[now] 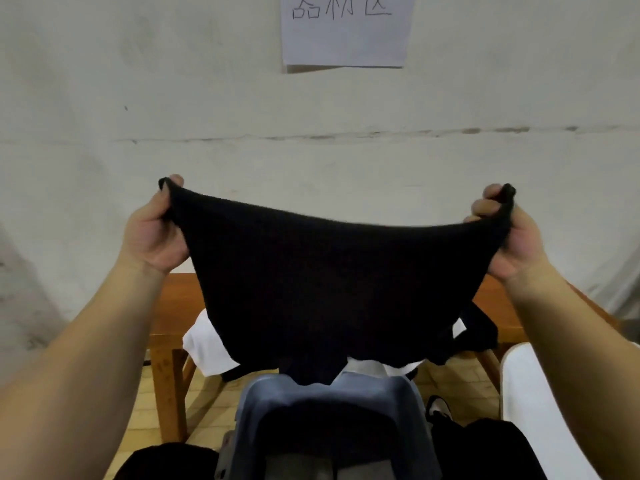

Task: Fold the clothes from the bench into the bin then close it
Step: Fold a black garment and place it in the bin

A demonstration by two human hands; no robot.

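**Black garment held up over bench**

Stretched between left hand and right hand, each pinching a top corner: black garment, hanging above wooden bench. Underneath, on the bench, white cloth. At right edge, white bin.

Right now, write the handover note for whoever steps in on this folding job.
Left hand: pinching the left top corner of the black garment.
Right hand: same grip on the right top corner.
The garment hangs spread in the air between both hands, above the wooden bench.
On the bench: a white garment and another dark piece, both unfolded.
Bin: a white container edge at lower right may be it; its inside and lid do not show.
Done: cannot tell if anything is already in the bin.
Left: fold this piece, fold the rest, load the bin, close it.
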